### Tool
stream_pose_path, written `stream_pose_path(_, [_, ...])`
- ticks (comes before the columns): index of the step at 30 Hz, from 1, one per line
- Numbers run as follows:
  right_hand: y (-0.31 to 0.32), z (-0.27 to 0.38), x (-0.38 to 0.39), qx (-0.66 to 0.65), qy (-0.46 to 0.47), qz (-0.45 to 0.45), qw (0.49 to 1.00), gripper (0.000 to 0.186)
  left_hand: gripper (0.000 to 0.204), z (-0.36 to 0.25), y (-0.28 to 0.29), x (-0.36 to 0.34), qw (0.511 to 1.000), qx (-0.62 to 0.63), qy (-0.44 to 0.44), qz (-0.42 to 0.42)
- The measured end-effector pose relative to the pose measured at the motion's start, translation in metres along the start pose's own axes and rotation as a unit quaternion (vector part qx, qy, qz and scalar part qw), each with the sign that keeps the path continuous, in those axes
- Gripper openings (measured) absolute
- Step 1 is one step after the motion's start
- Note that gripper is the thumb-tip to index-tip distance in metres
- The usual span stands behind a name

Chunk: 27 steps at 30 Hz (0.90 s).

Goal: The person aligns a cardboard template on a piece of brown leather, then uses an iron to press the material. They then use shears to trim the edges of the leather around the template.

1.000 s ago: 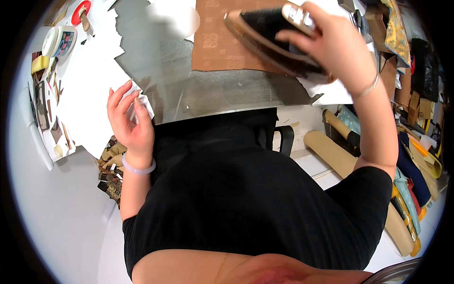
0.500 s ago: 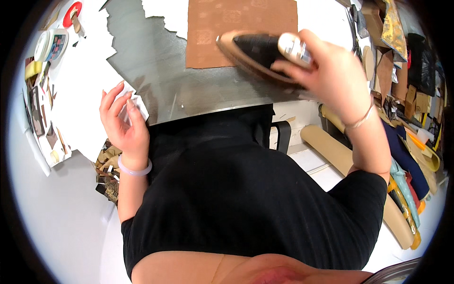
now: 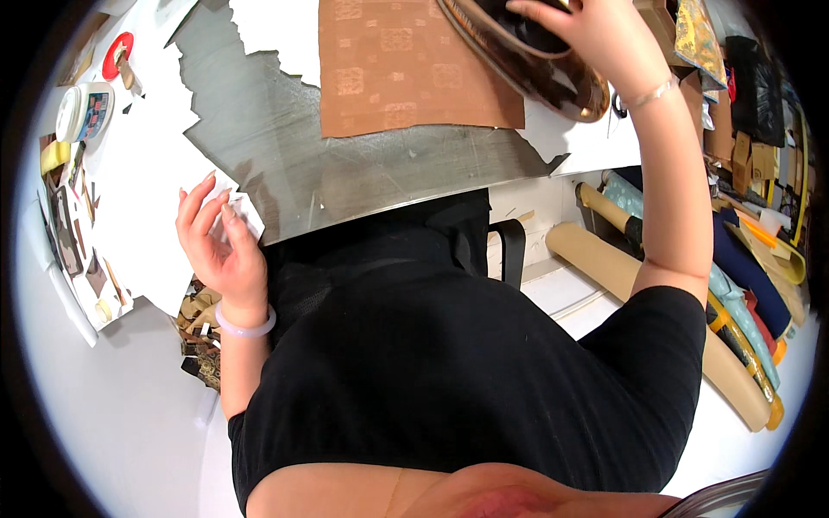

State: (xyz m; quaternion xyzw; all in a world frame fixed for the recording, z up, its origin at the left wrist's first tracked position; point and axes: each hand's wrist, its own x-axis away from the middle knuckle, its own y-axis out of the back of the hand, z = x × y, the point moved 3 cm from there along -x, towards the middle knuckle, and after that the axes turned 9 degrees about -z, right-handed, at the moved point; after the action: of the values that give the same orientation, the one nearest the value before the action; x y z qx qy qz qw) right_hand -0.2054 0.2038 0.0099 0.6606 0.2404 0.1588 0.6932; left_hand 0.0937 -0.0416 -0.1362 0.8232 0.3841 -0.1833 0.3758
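My right hand (image 3: 604,39) grips an iron with a black top and a shiny brown body (image 3: 561,82), at the upper right of the brown patterned sheet (image 3: 389,86), partly out of view at the top edge. The sheet lies on a grey, scratched work surface (image 3: 345,181). My left hand (image 3: 220,250) rests palm up at the left, its fingers loosely curled and apart, holding nothing, against torn white paper (image 3: 147,198) by the front edge.
A white tub (image 3: 82,112), a red round item (image 3: 118,53) and small tools sit at the left. Scraps (image 3: 199,328) lie below the table. Rolls of material (image 3: 587,259) lean at the lower right, with boxes (image 3: 760,160) and a black bag (image 3: 756,86) beyond.
My right hand and the iron have moved up toward the far edge, uncovering more of the sheet's lower right. The whole view has shifted slightly; my left hand keeps its pose.
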Motion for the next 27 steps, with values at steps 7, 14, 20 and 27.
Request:
stream_pose_path(7, [0.003, -0.002, -0.003, -0.002, -0.035, 0.000, 0.999, 0.045, 0.015, 0.001, -0.001, -0.002, 1.000, 0.014, 0.006, -0.016])
stream_pose_path(14, [-0.016, 0.019, 0.068, -0.028, 0.107, 0.029, 0.993, 0.042, 0.018, 0.002, 0.001, 0.000, 1.000, 0.014, 0.001, 0.011])
stream_pose_path(20, [-0.016, 0.054, 0.065, -0.056, 0.192, 0.000, 0.980, 0.038, 0.016, -0.001, 0.003, -0.003, 1.000, 0.019, 0.003, 0.012])
stream_pose_path(27, [-0.011, 0.094, 0.013, -0.067, 0.173, 0.055, 0.981, 0.039, 0.015, 0.001, 0.005, -0.003, 1.000, 0.009, -0.007, -0.011])
